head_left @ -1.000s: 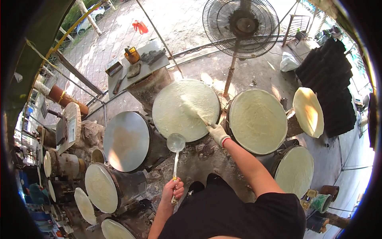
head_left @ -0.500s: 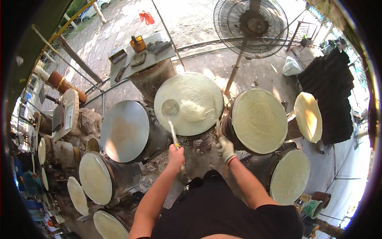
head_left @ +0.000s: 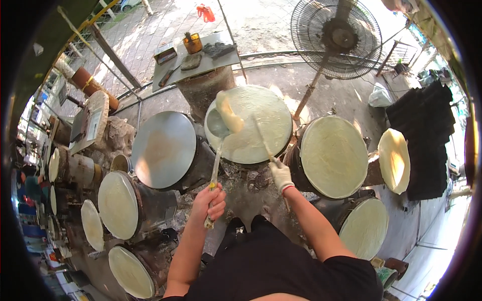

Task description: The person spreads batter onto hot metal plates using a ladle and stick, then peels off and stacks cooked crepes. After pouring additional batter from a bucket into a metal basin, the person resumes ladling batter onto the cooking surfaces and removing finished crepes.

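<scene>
My bare left hand [head_left: 209, 202] is closed around the long handle of a ladle [head_left: 216, 163]. The ladle's round bowl is over the left part of the middle round griddle [head_left: 273, 128]. A thick lump of pale dough [head_left: 228, 113] rises from the bowl and hangs over its right side. Pale, wet-looking dough coats the griddle. My right hand [head_left: 280, 175], in a whitish glove, grips a long thin stick-like spatula [head_left: 264, 139]; its far end lies over the coated surface, right of the ladle.
A bare metal griddle [head_left: 165, 150] stands left of the middle one. Coated griddles stand at the right [head_left: 334, 156] and lower left [head_left: 118, 205]. A fan [head_left: 336, 37] stands behind, and a small table [head_left: 218, 62] holds a yellow container [head_left: 192, 43].
The dough lump has left the griddle's middle and now hangs at the ladle. My right hand has swung the spatula up over the griddle. The view has shifted slightly.
</scene>
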The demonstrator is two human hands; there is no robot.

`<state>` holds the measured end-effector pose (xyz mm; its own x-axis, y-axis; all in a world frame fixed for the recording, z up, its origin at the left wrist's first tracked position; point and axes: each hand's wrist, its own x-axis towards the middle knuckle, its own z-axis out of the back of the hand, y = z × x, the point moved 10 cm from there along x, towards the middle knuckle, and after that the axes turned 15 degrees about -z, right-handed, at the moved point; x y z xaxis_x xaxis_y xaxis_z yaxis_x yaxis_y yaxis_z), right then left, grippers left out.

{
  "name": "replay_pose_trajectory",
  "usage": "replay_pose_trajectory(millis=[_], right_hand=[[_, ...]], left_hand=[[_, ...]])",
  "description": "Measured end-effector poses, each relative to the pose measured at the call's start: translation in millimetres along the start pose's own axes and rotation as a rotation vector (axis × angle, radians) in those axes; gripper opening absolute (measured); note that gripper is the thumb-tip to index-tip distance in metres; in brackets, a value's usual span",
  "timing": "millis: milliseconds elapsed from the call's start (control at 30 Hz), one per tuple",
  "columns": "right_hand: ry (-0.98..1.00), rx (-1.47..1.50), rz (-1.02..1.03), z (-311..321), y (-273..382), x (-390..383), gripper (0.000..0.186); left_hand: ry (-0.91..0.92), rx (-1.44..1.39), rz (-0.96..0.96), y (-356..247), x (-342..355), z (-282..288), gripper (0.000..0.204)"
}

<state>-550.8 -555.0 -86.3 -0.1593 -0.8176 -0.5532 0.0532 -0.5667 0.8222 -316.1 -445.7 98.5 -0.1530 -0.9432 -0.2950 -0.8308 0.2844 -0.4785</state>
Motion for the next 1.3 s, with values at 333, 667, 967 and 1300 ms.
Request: replay_pose_trajectory(millis=[333, 667, 967, 1300], right_hand=[[0.365, 0.077, -0.307, -107, -8, -36, 0.038], [0.300, 0.128, -0.159, -296, 26, -52, 0.043], [-0.132, -0.561, 0.091, -361, 36, -45, 0.037], [-0.036, -0.331, -0.030, -426, 38, -58, 0.032]], left_hand=[[-0.240, 0.274, -0.279, -96, -53, 40, 0.009], [-0.347, 0.981, -0.431, -207, 63, 231, 0.015], [-0.319, 1.895, -0.244, -295, 89, 317, 0.029], [-0.317, 2.246, -0.342, -360, 63, 332, 0.021]])
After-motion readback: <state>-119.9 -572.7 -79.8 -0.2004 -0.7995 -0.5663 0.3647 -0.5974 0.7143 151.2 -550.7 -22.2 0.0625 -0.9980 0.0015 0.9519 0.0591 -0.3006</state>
